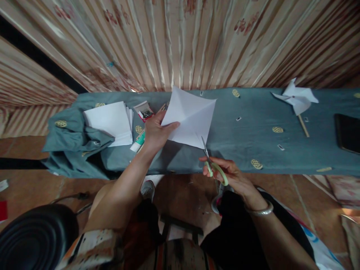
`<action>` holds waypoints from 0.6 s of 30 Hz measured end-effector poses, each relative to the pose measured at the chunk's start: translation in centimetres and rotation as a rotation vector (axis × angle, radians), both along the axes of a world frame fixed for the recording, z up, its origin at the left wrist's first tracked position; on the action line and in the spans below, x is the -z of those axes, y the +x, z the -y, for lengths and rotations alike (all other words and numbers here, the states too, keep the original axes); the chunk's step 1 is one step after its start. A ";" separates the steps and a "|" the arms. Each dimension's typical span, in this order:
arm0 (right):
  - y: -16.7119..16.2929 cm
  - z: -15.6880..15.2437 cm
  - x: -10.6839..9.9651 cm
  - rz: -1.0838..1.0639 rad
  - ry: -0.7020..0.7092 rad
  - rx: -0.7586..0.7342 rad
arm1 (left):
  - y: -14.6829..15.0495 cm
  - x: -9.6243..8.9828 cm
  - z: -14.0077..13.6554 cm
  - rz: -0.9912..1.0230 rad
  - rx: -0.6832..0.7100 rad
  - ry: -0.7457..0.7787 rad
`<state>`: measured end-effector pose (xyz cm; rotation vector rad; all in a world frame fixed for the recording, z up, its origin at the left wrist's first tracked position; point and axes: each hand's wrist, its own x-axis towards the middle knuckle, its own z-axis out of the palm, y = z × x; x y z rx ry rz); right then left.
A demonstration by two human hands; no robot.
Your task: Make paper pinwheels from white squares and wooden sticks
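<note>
A square sheet of white paper (194,112) with diagonal creases is held above the cloth-covered surface. My left hand (157,131) is closed on its left edge, thumb on top. My right hand (225,172) grips a pair of scissors (221,173) with light green handles. Their blades are at the paper's lower right corner; whether they have cut into it, I cannot tell. Close beside my left hand lie a small open box (144,111) of little metal pieces and a green and white tube (138,141).
A stack of white paper (109,122) lies at the left by bunched cloth. A white paper pinwheel (295,96) on a stick and a dark phone (348,132) lie at the right. The grey-green cloth (239,142) covers the narrow table. A pleated curtain (197,48) hangs behind.
</note>
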<state>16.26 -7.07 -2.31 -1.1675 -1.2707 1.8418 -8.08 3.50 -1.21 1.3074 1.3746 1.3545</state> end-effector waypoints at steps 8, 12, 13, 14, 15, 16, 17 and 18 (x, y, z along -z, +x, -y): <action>0.0 -0.1 -0.2 -0.004 0.011 0.001 | 0.3 -0.2 0.1 -0.039 0.016 -0.003; 0.0 0.0 0.1 -0.012 -0.007 0.005 | 0.2 -0.1 0.1 -0.041 0.019 -0.011; 0.0 0.0 0.1 -0.012 -0.011 0.009 | 0.2 -0.1 0.1 -0.042 0.019 -0.013; 0.0 0.0 0.1 -0.011 -0.013 0.012 | 0.2 -0.1 0.1 -0.046 0.019 -0.014; 0.0 0.0 0.1 -0.009 -0.013 0.014 | 0.2 -0.1 0.1 -0.051 0.018 -0.014; 0.0 0.0 0.0 -0.006 -0.012 0.015 | 0.1 -0.2 0.2 -0.057 0.016 -0.014; 0.0 0.0 -0.1 -0.003 -0.011 0.015 | 0.1 -0.2 0.2 -0.063 0.014 -0.015; -0.1 0.0 -0.2 -0.002 -0.008 0.014 | 0.1 -0.3 0.2 -0.067 0.012 -0.017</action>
